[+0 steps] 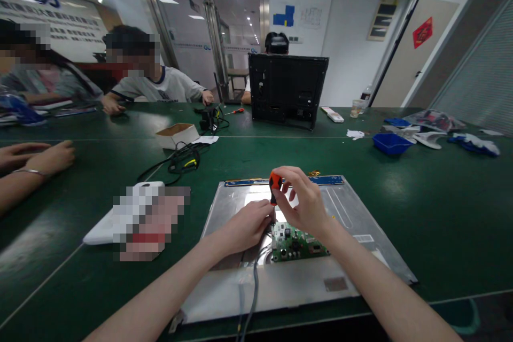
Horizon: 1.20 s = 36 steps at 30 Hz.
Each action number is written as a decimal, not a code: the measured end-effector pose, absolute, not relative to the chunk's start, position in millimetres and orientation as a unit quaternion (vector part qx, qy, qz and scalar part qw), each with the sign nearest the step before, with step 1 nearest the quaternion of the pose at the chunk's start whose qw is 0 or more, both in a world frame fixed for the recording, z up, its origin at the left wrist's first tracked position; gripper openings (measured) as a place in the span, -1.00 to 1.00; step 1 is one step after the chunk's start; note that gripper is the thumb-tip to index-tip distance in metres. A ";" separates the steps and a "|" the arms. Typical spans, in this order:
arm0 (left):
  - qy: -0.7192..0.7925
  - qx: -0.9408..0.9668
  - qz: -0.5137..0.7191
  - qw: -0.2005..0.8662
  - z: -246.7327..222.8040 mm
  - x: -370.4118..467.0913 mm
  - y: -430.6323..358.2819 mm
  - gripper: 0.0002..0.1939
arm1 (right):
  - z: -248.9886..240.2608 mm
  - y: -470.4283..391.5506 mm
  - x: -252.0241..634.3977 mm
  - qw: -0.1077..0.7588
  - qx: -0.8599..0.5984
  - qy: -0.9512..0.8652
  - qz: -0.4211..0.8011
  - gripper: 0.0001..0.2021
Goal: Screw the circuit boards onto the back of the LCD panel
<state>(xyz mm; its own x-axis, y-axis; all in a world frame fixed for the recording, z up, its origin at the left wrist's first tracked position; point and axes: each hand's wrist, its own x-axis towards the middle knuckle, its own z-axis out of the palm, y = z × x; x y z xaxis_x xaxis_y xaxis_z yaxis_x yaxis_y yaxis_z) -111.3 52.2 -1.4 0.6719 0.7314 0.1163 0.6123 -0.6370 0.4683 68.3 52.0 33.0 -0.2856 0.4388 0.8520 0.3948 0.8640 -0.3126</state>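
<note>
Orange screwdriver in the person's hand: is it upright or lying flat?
Upright: the screwdriver, in the right hand, has its orange end on top and points down.

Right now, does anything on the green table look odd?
Yes: the thin black cable lies tangled beside the small open cardboard box, not neatly coiled. Thin grey wires trail untidily across the flat silver metal panel.

Smooth, shiny metal panel; glossy tabletop.
</note>
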 end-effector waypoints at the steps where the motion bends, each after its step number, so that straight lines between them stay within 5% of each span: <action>1: 0.374 0.893 0.152 0.200 -1.5 -111.5 52.3 -0.83 | 32.5 52.1 68.3 0.539 -0.261 -0.801 0.022 -0.65; 36: 0.382 0.892 0.148 0.192 -2.2 -113.2 52.2 -0.81 | 29.6 54.1 68.6 0.528 -0.283 -0.800 0.004 -0.71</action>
